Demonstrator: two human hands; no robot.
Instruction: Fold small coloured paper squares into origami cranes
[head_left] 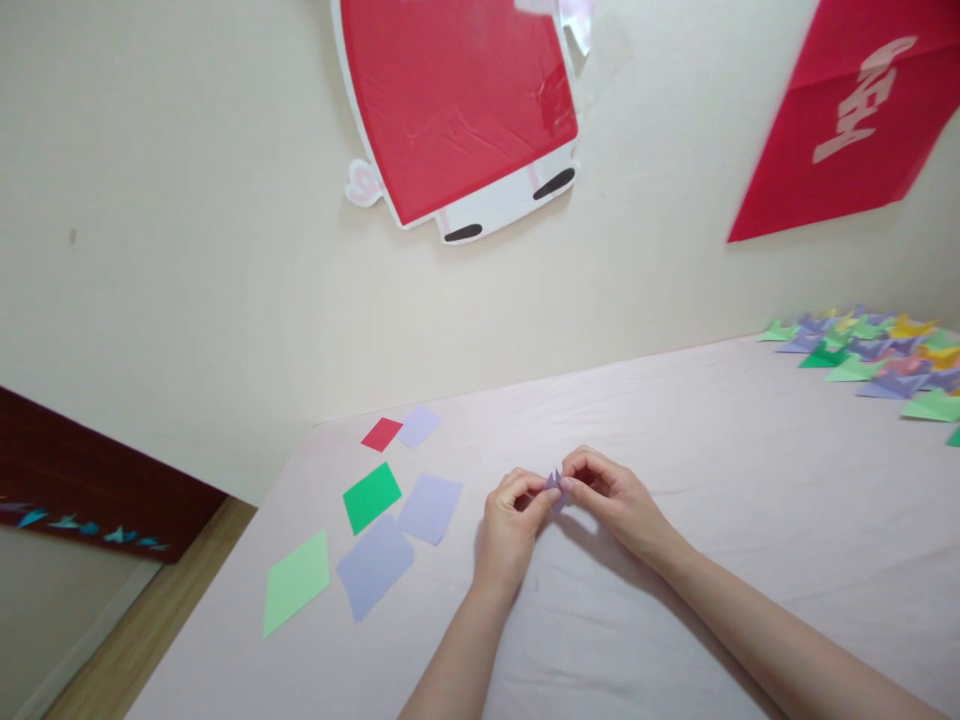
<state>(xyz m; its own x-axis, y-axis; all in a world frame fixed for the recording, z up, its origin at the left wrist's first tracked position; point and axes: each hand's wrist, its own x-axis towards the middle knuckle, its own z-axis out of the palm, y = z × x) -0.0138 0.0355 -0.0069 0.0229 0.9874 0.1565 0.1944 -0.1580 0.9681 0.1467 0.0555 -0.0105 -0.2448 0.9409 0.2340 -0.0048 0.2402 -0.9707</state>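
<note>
My left hand [514, 520] and my right hand [611, 495] meet over the pale pink sheet [712, 500], fingers pinched together on a small folded purple paper piece [555, 483]. Most of the piece is hidden between my fingertips. To the left of my hands lie flat paper squares: a dark green one [371, 495], two lavender ones [430, 507] [373, 565], a light green one [297, 581], a red one [382, 433] and a pale lavender one [419, 425].
A heap of folded paper figures [874, 355] in green, purple and yellow lies at the far right by the wall. Red posters [457, 100] [847, 120] hang on the cream wall. The sheet's left edge drops to a wooden floor [142, 630].
</note>
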